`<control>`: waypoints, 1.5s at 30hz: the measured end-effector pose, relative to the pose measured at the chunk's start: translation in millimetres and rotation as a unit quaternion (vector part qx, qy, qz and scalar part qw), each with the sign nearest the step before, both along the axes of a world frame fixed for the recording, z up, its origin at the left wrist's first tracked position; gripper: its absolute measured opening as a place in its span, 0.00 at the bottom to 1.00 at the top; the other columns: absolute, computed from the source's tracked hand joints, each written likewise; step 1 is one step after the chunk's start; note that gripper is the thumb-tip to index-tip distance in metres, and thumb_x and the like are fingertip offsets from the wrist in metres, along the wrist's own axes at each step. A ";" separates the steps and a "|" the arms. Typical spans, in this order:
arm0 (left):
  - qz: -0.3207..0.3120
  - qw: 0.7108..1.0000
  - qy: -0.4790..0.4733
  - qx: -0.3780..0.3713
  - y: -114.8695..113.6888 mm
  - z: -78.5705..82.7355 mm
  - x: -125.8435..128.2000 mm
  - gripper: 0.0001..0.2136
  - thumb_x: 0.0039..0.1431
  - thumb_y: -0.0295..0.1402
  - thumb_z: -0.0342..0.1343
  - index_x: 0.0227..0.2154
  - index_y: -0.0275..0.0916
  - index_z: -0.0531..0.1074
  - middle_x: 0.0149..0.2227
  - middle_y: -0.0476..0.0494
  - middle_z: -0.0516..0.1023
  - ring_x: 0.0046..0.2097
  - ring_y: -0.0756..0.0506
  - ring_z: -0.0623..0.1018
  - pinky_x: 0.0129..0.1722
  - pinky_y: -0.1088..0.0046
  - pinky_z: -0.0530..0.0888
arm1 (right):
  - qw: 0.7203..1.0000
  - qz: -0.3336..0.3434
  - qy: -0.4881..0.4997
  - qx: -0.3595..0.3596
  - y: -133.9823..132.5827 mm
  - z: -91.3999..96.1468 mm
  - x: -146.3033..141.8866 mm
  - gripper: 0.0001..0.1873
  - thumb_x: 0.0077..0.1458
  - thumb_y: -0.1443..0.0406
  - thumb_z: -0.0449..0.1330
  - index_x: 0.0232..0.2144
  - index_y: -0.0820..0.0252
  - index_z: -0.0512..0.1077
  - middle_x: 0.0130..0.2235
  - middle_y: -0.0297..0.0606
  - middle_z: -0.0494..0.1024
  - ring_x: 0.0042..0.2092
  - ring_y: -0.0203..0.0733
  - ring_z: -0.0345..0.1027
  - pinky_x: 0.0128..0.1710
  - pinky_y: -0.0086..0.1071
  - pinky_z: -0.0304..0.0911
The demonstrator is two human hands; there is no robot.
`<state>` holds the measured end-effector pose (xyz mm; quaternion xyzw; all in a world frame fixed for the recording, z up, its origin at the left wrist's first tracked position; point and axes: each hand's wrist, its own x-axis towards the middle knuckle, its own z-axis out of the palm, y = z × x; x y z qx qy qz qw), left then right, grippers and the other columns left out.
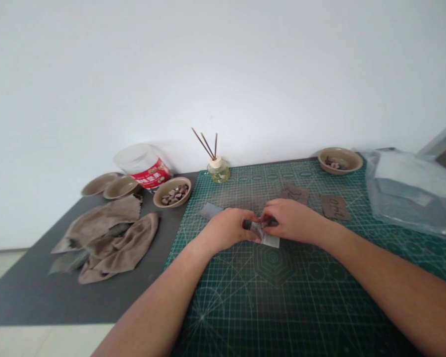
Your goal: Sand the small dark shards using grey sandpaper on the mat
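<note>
Two hands (226, 230) meet over a small pale piece (271, 241) just below mid-frame.
The piece lies on the green mat (223, 302); the right hand's (292, 218) fingertips pinch it, while the left's rest at its left edge, spread apart; whether they grip, I cannot tell. Beyond, right of centre, lie two brown labelled patches (335, 207); farther, a reed diffuser (219, 171) stands upper centre, a bowl (340, 168) upper right.
</note>
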<state>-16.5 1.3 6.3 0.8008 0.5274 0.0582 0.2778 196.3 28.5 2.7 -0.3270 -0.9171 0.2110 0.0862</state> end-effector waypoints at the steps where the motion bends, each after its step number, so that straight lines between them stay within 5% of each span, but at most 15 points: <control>1: -0.002 1.000 -0.001 -0.002 0.2 0.2 0.0 0.21 0.46 0.44 0.66 0.45 0.47 0.79 0.29 0.50 0.78 0.32 0.45 0.75 0.28 0.74 0.62 | 1.000 0.019 0.000 -0.009 -1.0 0.6 0.3 0.10 0.51 0.62 0.63 0.36 0.59 0.79 0.35 0.39 0.78 0.38 0.44 0.71 0.37 0.33 0.60; 4: -0.007 1.000 -0.008 -0.006 0.4 0.6 -0.1 0.21 0.46 0.43 0.66 0.46 0.46 0.78 0.31 0.49 0.78 0.34 0.44 0.75 0.29 0.74 0.63 | 0.998 0.053 -0.005 -0.040 -2.4 2.4 3.1 0.09 0.49 0.63 0.65 0.35 0.58 0.79 0.34 0.37 0.78 0.37 0.43 0.71 0.37 0.32 0.60; 8: -0.007 1.000 -0.008 -0.002 0.0 0.1 -0.7 0.21 0.46 0.43 0.66 0.45 0.46 0.78 0.31 0.50 0.78 0.34 0.45 0.75 0.29 0.74 0.62 | 1.000 0.017 0.005 -0.015 -2.0 2.9 4.4 0.11 0.49 0.63 0.64 0.36 0.60 0.79 0.35 0.39 0.78 0.39 0.45 0.71 0.39 0.33 0.61; 14: -0.010 1.000 -0.014 0.005 -0.9 1.5 -1.8 0.18 0.47 0.44 0.65 0.43 0.46 0.79 0.32 0.50 0.79 0.33 0.45 0.74 0.28 0.75 0.61 | 0.993 0.092 0.011 -0.071 -5.2 3.2 -0.1 0.09 0.48 0.64 0.65 0.36 0.56 0.79 0.34 0.34 0.79 0.36 0.41 0.72 0.36 0.30 0.60; 21: -0.025 1.000 -0.011 0.007 -0.3 2.6 -2.2 0.18 0.49 0.44 0.64 0.44 0.47 0.78 0.31 0.50 0.79 0.33 0.45 0.74 0.28 0.74 0.62 | 1.000 0.014 0.008 -0.002 0.0 -0.9 -0.3 0.09 0.50 0.63 0.64 0.34 0.60 0.78 0.34 0.39 0.78 0.40 0.46 0.70 0.39 0.34 0.59; 25: -0.020 1.000 -0.011 0.013 2.1 -3.4 -3.7 0.18 0.48 0.43 0.64 0.43 0.47 0.77 0.31 0.51 0.78 0.33 0.45 0.74 0.28 0.74 0.61 | 0.999 0.047 0.009 0.004 -0.1 -2.9 1.6 0.09 0.49 0.61 0.65 0.33 0.60 0.77 0.33 0.38 0.77 0.39 0.45 0.69 0.40 0.34 0.59; 29: -0.023 1.000 -0.010 0.008 3.0 -5.1 -3.6 0.18 0.48 0.44 0.64 0.44 0.48 0.77 0.29 0.52 0.76 0.31 0.45 0.73 0.28 0.75 0.59 | 0.999 0.011 0.014 0.042 -0.4 -3.9 0.1 0.10 0.49 0.62 0.65 0.35 0.61 0.77 0.35 0.40 0.78 0.42 0.46 0.68 0.42 0.35 0.59; 34: -0.022 1.000 -0.007 0.001 3.2 -3.8 -3.5 0.15 0.49 0.42 0.63 0.40 0.46 0.78 0.29 0.52 0.76 0.31 0.46 0.73 0.28 0.75 0.59 | 0.998 0.048 0.028 0.012 -6.0 -3.8 -2.5 0.08 0.49 0.62 0.64 0.33 0.59 0.77 0.33 0.38 0.78 0.39 0.44 0.69 0.42 0.34 0.59; 38: -0.014 1.000 -0.016 -0.001 3.9 -5.2 -4.6 0.19 0.48 0.42 0.64 0.44 0.47 0.77 0.30 0.52 0.76 0.32 0.45 0.73 0.28 0.74 0.61 | 0.999 -0.027 0.021 0.041 -5.9 -5.3 1.0 0.10 0.48 0.63 0.65 0.34 0.61 0.77 0.35 0.40 0.78 0.42 0.46 0.69 0.42 0.34 0.59; 45: -0.015 1.000 -0.016 -0.003 1.2 -4.0 -3.7 0.17 0.49 0.42 0.63 0.44 0.46 0.77 0.30 0.51 0.77 0.31 0.46 0.74 0.28 0.75 0.62 | 0.998 -0.026 0.029 0.039 -1.9 -6.7 1.6 0.11 0.48 0.61 0.64 0.33 0.62 0.76 0.35 0.40 0.77 0.41 0.46 0.69 0.40 0.34 0.59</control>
